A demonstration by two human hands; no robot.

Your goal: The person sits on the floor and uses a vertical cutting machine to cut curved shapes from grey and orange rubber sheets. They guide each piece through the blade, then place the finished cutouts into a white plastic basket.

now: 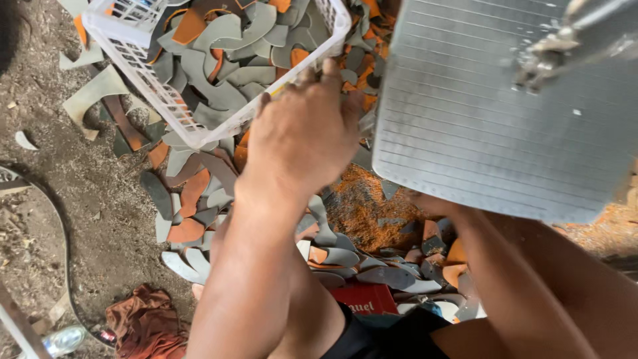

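We see left hand [302, 133], grip closed on basket [174, 113] rim, scraps [219, 93] inside. Right grip hidden under plate [478, 119], can't tell.

Littered dirt floor [100, 199], daylight

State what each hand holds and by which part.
The left hand grips the white plastic basket by its rim. The right hand is hidden behind the grey ridged metal plate, so its hold cannot be told.
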